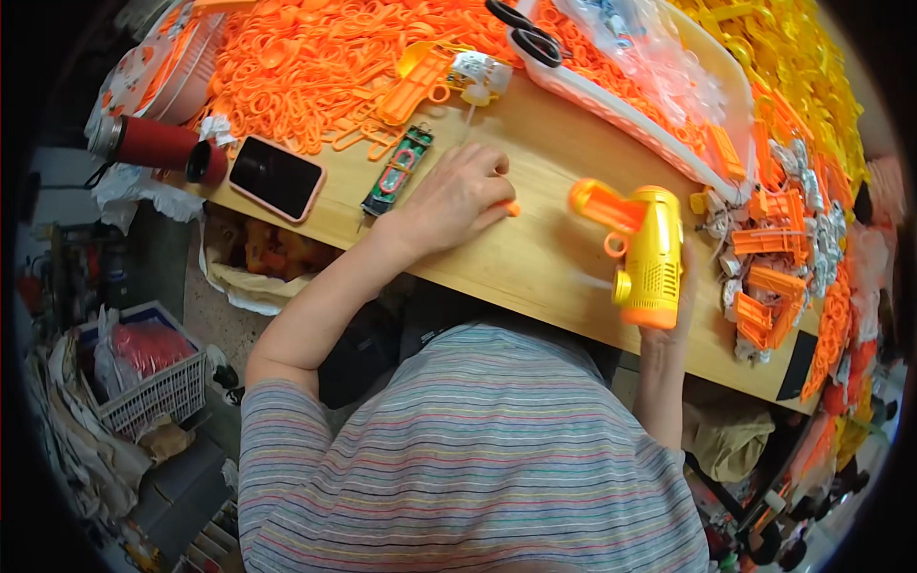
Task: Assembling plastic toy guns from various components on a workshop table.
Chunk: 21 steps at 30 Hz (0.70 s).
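My right hand [680, 304] grips a yellow and orange toy gun [642, 241] by its body, holding it just above the wooden table [544, 258]. My left hand [457, 196] rests palm down on the table with its fingers curled over a small orange plastic piece [512, 207]. A dark green circuit board [398, 170] lies just left of that hand. A yellow and orange part with a white motor block [449, 76] lies beyond it.
A heap of orange plastic rings [315, 57] covers the far table. A phone [277, 177] and a red flask [158, 145] lie at left. Scissors [523, 33] rest on a white tray [630, 100]. Orange and white assemblies [774, 267] pile at right. A basket [153, 377] stands on the floor.
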### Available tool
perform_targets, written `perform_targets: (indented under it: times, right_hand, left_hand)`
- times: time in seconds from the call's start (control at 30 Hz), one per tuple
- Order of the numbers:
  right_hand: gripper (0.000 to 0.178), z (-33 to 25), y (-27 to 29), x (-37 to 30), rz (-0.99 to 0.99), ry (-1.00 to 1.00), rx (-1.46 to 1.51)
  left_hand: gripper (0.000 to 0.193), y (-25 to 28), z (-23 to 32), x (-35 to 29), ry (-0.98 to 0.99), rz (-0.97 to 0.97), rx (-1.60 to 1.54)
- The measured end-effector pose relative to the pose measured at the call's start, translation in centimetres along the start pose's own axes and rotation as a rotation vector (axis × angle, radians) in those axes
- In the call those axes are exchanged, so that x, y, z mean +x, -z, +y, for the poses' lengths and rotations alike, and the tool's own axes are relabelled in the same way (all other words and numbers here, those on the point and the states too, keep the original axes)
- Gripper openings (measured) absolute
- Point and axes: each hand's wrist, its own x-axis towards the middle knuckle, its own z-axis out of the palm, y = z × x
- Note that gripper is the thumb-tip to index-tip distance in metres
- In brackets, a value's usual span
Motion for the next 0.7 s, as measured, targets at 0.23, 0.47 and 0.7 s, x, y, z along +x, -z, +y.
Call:
perform_targets:
  times: [0.23, 0.47, 0.7]
  right_hand:
    - [0.062, 2.6, -4.1, -0.6, -0.139, -0.201, 0.098]
    - [0.076, 4.2, -5.1, 0.7, -0.388, -0.512, -0.109]
    - [0.082, 5.0, -8.1, 1.9, -0.353, -0.553, -0.343]
  left_hand:
    - [0.014, 1.0, 0.6, 1.5, 0.157, 0.292, -0.340]
    - [0.018, 3.2, 2.0, 3.8, 0.036, 0.070, -0.680]
    - [0.026, 4.7, 2.9, 5.0, 0.137, -0.574, -0.855]
